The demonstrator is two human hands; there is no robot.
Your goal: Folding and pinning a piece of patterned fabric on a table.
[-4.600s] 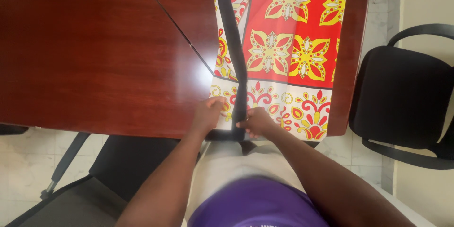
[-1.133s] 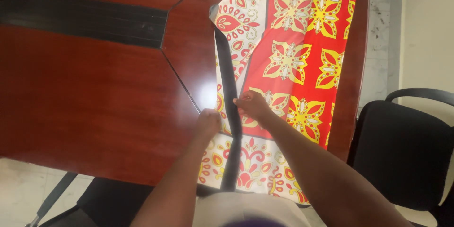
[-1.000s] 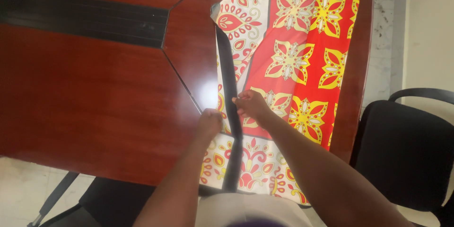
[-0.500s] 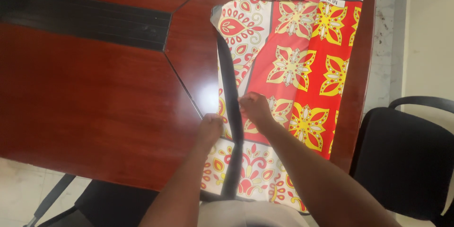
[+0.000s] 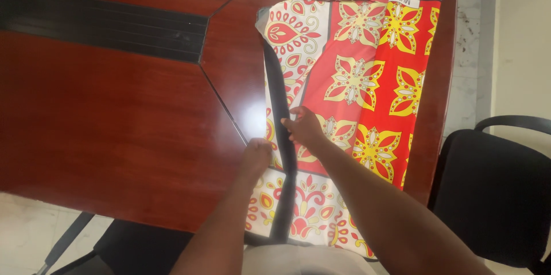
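Hands press a black strap (image 5: pixel 277 103) on patterned cloth (image 5: pixel 367 80); left hand (image 5: pixel 256 157) rests clenched at seven o'clock. Right hand (image 5: pixel 304 129) pinches the strap's edge on the tabletop (image 5: pixel 115 120).

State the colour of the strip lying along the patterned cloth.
The strip is black, seen in the head view.

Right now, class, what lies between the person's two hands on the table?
In the head view, a black strip runs between left hand and right hand, over the patterned cloth.
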